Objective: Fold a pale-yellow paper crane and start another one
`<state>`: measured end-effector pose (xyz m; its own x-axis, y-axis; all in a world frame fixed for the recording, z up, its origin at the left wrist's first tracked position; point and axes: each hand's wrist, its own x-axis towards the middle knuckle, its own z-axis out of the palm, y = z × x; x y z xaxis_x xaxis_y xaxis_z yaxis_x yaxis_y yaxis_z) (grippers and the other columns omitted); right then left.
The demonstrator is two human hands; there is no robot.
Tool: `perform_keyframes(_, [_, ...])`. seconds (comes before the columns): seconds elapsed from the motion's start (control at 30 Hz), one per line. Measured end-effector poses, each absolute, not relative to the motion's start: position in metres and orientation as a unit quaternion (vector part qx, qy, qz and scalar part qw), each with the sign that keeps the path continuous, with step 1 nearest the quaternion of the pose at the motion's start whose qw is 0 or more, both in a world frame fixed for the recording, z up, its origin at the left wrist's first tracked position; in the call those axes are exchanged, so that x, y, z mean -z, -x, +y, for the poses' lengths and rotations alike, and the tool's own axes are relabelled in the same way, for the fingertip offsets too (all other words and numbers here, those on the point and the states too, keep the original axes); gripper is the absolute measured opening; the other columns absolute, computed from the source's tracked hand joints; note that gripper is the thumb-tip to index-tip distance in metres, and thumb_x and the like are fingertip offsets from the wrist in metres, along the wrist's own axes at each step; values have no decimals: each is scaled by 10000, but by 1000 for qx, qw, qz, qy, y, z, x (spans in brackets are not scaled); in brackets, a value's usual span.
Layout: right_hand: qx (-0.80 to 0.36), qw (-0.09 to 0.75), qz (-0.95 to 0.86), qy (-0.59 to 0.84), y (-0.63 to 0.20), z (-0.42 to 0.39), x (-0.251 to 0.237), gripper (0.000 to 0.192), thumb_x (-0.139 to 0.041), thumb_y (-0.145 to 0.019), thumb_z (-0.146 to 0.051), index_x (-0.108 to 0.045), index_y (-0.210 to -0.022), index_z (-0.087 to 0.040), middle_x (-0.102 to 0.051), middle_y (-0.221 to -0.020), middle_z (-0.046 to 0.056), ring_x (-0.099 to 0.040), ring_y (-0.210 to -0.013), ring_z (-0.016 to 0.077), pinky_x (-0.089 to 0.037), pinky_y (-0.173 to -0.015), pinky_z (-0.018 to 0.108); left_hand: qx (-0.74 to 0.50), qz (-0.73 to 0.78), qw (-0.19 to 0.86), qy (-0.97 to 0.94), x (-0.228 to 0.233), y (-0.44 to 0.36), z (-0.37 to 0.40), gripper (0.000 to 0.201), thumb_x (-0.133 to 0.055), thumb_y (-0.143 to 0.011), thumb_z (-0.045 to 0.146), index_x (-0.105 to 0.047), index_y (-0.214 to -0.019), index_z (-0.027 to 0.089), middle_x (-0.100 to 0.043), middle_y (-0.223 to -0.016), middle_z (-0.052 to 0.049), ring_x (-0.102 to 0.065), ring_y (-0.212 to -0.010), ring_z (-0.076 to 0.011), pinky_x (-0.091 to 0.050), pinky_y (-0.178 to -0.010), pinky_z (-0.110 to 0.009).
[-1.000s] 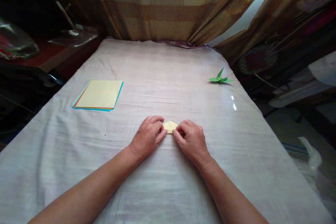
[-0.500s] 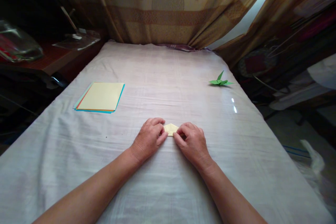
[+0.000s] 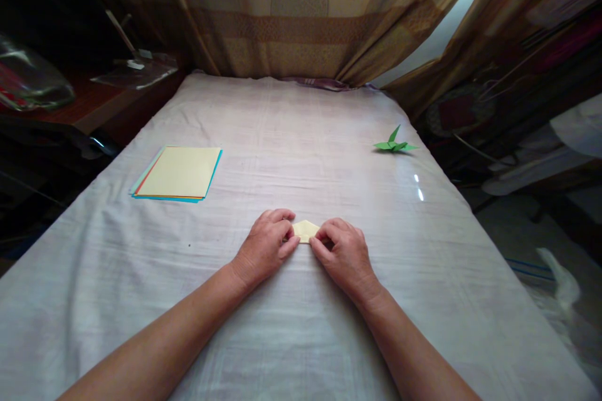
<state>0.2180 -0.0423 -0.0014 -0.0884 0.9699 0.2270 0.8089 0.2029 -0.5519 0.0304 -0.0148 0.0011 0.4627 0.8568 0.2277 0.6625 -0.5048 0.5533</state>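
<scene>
A small folded piece of pale yellow paper (image 3: 305, 230) lies on the white cloth, with a pointed top edge and a straight near edge. My left hand (image 3: 270, 239) pinches its left end between thumb and fingers. Its right end is gripped the same way by my right hand (image 3: 343, 250), thumb at the near edge. Both ends of the paper are hidden under my fingertips.
To the left lies a stack of square coloured paper (image 3: 181, 172), pale yellow on top. A green origami crane (image 3: 395, 143) stands at the far right of the cloth (image 3: 291, 125). Beyond the back edge hangs a patterned curtain (image 3: 282, 12). A wooden surface (image 3: 98, 100) adjoins on the left.
Hardly anything differs. Both hands keep hold of the folded paper in the same place, and the whole view has shifted very slightly.
</scene>
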Motion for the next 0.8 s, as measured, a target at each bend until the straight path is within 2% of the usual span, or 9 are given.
perform_keyframes(0.3, [-151,275,-725,613,-218,-43,0,49,-603,-822,-203,-617,-781,-226,-644,-811,3,-580,-809,182,-336,-757,320,-260,454,194,-830,-1,-31,-16,62,-637,-824,143,-609,-811,196,-638,-1146,-80,-579,-1077,-233,-474,-954,-415])
perform_keyframes(0.6, [-132,256,-731,619,-216,-44,3,64,-604,-828,-206,-625,-773,-233,-633,-810,-4,-572,-825,183,-322,-763,321,-253,470,187,-825,-2,-36,-17,54,-691,-812,207,-636,-815,210,-638,-1143,-65,-577,-1066,-241,-466,-945,-425])
perform_keyframes(0.8, [-123,256,-728,625,-213,-45,2,97,-669,-828,-299,-620,-785,-228,-632,-823,3,-569,-836,198,-322,-769,332,-242,478,185,-824,-1,-38,-18,82,-703,-815,229,-623,-813,210,-633,-1146,-72,-564,-1082,-254,-457,-951,-437])
